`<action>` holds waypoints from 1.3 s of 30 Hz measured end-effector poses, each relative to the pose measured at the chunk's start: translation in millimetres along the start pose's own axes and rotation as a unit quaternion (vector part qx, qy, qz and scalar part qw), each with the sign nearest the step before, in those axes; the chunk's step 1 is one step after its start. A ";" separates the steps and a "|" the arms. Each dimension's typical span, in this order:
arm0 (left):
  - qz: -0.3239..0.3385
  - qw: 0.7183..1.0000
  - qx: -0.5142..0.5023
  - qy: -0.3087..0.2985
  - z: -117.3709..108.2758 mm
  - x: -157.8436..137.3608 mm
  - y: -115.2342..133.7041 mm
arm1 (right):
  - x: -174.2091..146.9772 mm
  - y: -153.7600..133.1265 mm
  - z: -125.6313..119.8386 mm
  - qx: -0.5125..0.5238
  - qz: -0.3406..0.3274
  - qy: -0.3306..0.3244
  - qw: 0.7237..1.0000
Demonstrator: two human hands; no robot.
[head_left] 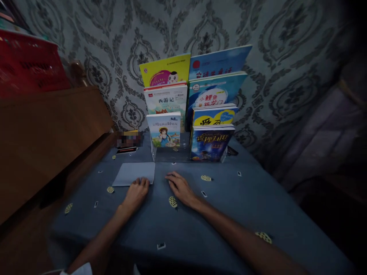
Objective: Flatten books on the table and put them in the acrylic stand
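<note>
A pale blank-faced booklet lies on the blue patterned tablecloth. My left hand is at its near right edge, fingers bent down over that edge and closed on it; the thumb is hidden. To the right, my right hand rests on the cloth with fingers stretched out, holding nothing. Beyond both hands, books stand in a clear tiered rack in two columns. In front on the left is a book with a girl in blue on its cover; on the right is a dark blue book.
Behind these stand a yellow-green book, a white book and blue books. A small dark stack, partly blurred, lies at the table's far left. A brown wooden cabinet bearing a red bag stands left. Patterned wallpaper rises behind.
</note>
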State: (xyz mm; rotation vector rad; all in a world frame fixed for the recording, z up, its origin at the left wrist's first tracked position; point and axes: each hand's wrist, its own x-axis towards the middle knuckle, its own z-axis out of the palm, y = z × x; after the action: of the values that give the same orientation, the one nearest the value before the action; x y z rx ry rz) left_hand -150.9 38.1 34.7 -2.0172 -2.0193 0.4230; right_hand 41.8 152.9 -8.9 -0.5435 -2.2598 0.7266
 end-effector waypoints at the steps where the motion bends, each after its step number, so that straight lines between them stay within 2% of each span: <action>1: 0.011 1.000 -0.002 0.007 -1.1 -1.6 7.9 | -0.8 -1.3 -0.1 -0.004 -0.006 0.009 1.000; 4: 0.049 0.998 -0.008 0.047 -2.5 -3.0 34.5 | -2.6 -7.1 -1.3 -0.017 -0.032 0.024 0.999; 8: 0.102 0.989 -0.009 0.108 -6.5 -0.7 79.5 | -1.6 -16.6 -8.6 -0.023 -0.052 -0.001 0.998; 12: 0.161 0.978 -0.049 0.121 -18.8 0.3 122.3 | 0.4 -21.1 -21.2 -0.003 -0.039 -0.061 0.997; 16: 0.178 0.970 -0.106 0.123 -32.6 -5.2 138.7 | -0.5 -13.5 -24.2 -0.003 -0.011 -0.107 0.994; 21: 0.201 0.955 -0.159 0.148 -37.7 -14.0 120.1 | -2.5 2.4 -14.5 -0.003 0.004 -0.089 0.996; 25: 0.216 0.939 -0.205 0.174 -25.5 -11.3 91.2 | -5.2 8.7 -13.7 -0.034 0.003 -0.053 0.998; 28: 0.183 0.941 -0.228 0.172 -11.0 -0.2 66.9 | -9.4 11.9 -18.7 -0.071 0.013 -0.045 0.996; 33: 0.123 0.956 -0.246 0.100 7.2 32.6 32.4 | -19.7 13.9 -30.6 -0.127 0.044 -0.048 0.990; 36: 0.080 0.962 -0.246 0.089 12.9 51.8 23.4 | -27.6 9.1 -39.0 -0.153 0.065 -0.069 0.984; 39: 0.053 0.964 -0.243 0.089 16.7 62.8 22.7 | -36.5 1.2 -47.7 -0.167 0.072 -0.129 0.975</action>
State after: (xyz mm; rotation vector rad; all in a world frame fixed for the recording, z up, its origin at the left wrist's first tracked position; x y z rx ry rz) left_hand -136.6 100.4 9.1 -2.3407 -2.0520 -0.2621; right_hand 100.9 149.8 1.5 -0.8194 -2.6288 0.5111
